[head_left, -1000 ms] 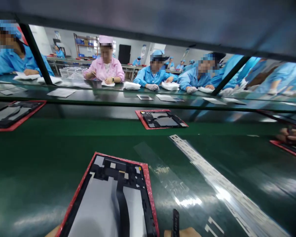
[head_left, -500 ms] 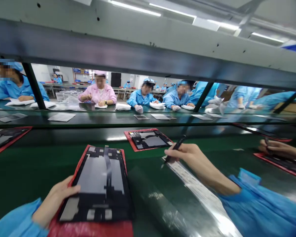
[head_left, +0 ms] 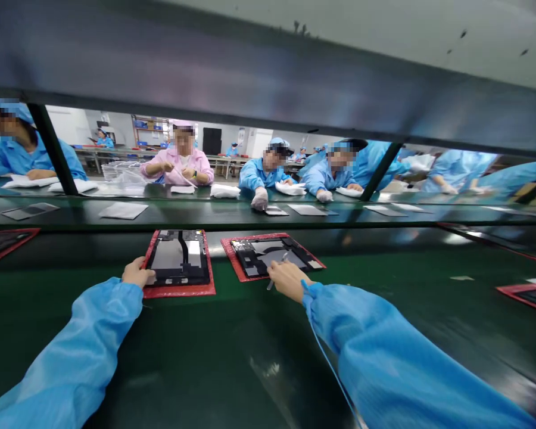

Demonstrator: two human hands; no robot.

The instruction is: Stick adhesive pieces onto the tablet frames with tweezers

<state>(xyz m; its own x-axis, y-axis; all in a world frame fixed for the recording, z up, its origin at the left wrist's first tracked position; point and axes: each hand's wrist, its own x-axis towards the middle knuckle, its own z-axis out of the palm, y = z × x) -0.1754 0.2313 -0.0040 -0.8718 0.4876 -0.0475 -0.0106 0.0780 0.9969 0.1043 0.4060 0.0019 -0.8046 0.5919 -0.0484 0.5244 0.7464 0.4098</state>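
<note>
Good handling here called for keeping the left panel point(head_left: 177, 257), just to the left of the skewed panel point(head_left: 262, 249), flat on its red sheet point(head_left: 178, 291), steered by its rim so that no finger pressed the exposed parts. The left hand point(head_left: 136, 274) was clasped on its left edge near the lower corner; its hidden fingers could not be made out. The right hand point(head_left: 289, 280), well apart from the left, pinched a slim tool point(head_left: 270, 285) at the skewed panel's near edge; whether either touched that panel could not be told. The tool's ends were best kept clear of the skewed panel's dark cable, and a light grip would probably have served. Half a second earlier, the left panel had been nearer the wearer, lower left of the skewed panel; now it was almost level with it. The right hand had moved in from a pale strip at the skewed panel's lower right, and that strip no longer showed.
</note>
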